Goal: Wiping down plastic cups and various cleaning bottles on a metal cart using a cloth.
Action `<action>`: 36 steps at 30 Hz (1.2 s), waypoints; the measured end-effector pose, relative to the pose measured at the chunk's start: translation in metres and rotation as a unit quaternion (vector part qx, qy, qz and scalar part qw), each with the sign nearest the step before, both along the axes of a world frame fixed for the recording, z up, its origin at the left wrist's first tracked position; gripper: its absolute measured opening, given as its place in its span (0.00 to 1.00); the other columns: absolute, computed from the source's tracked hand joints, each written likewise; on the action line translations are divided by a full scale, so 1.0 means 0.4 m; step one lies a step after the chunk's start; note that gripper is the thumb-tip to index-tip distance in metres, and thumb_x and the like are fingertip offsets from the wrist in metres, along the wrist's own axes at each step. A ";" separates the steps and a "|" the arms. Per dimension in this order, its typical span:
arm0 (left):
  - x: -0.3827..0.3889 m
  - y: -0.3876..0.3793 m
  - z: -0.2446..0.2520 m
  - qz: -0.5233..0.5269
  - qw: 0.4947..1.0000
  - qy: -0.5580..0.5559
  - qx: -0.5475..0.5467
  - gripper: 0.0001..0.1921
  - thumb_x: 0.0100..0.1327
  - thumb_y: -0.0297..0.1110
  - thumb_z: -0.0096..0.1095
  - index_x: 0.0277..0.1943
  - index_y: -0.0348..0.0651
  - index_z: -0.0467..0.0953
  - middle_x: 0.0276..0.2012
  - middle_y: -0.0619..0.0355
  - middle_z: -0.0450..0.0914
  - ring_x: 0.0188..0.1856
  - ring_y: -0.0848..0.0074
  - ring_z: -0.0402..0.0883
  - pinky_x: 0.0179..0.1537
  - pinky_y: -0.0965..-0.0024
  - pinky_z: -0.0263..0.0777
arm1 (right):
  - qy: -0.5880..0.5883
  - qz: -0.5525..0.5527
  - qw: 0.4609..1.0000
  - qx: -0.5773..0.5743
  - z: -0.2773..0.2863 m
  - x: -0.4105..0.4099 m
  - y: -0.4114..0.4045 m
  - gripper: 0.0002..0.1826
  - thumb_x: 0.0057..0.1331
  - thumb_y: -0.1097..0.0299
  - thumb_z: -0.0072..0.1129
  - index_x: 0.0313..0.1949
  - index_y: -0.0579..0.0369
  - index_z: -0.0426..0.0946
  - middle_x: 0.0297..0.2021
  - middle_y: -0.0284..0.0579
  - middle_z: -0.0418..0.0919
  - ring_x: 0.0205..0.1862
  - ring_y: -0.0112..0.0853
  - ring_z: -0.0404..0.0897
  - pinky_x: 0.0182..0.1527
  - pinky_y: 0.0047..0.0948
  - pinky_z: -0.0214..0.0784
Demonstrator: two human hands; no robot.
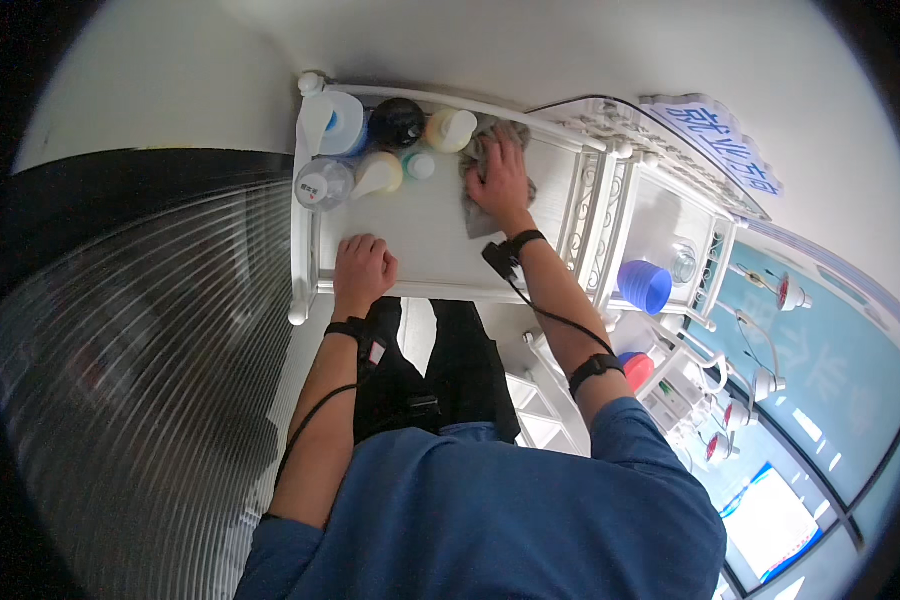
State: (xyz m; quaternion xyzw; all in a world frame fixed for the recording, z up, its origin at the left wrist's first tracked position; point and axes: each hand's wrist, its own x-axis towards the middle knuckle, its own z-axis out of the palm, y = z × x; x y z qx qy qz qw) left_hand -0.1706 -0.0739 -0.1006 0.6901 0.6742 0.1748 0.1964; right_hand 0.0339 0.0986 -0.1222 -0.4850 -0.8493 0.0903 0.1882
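My right hand (504,176) lies flat on a crumpled grey cloth (481,217), pressing it onto the white top of a cart (427,247). My left hand (364,271) rests at the cart's near edge with its fingers curled in and nothing visible in them. Bottles are grouped at the top's left end: a large translucent pump bottle (351,124), a black bottle (397,124), two cream pump bottles (442,135), a clear bottle (330,180) bearing a label, and a small teal container (420,166) with a white cap. One cream bottle stands just left of the cloth.
A raised white rail (465,97) runs along the cart's back. To the right, another white cart holds stacked blue cups (645,286) and a glass jar (684,261). Dark ribbed paneling (157,360) rises at the left. Several lamps (791,292) stand farther right.
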 end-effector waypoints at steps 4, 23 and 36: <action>0.003 -0.008 -0.016 0.001 0.999 0.003 0.041 0.04 0.48 0.29 0.54 0.25 0.39 0.68 0.26 0.53 0.70 0.33 0.62 0.71 0.38 0.61 0.62 | -0.005 -0.004 1.000 -0.015 0.024 -0.014 0.015 0.26 0.47 0.65 0.56 0.48 0.56 0.65 0.54 0.54 0.61 0.53 0.51 0.62 0.54 0.43 0.58; -0.001 -0.010 -0.009 0.011 0.999 -0.003 -0.049 0.04 0.47 0.29 0.54 0.25 0.38 0.69 0.27 0.52 0.71 0.35 0.60 0.72 0.41 0.60 0.64 | -0.002 -0.152 0.988 -0.036 0.023 0.099 -0.166 0.27 0.50 0.69 0.53 0.51 0.60 0.62 0.58 0.54 0.56 0.59 0.52 0.55 0.60 0.46 0.49; 0.002 -0.008 -0.025 0.025 0.994 -0.004 0.109 0.03 0.45 0.29 0.54 0.23 0.40 0.69 0.24 0.55 0.70 0.32 0.65 0.71 0.37 0.63 0.62 | -0.091 -0.108 0.988 -0.055 0.030 0.083 -0.274 0.27 0.46 0.56 0.60 0.45 0.51 0.68 0.48 0.51 0.64 0.49 0.48 0.60 0.50 0.48 0.50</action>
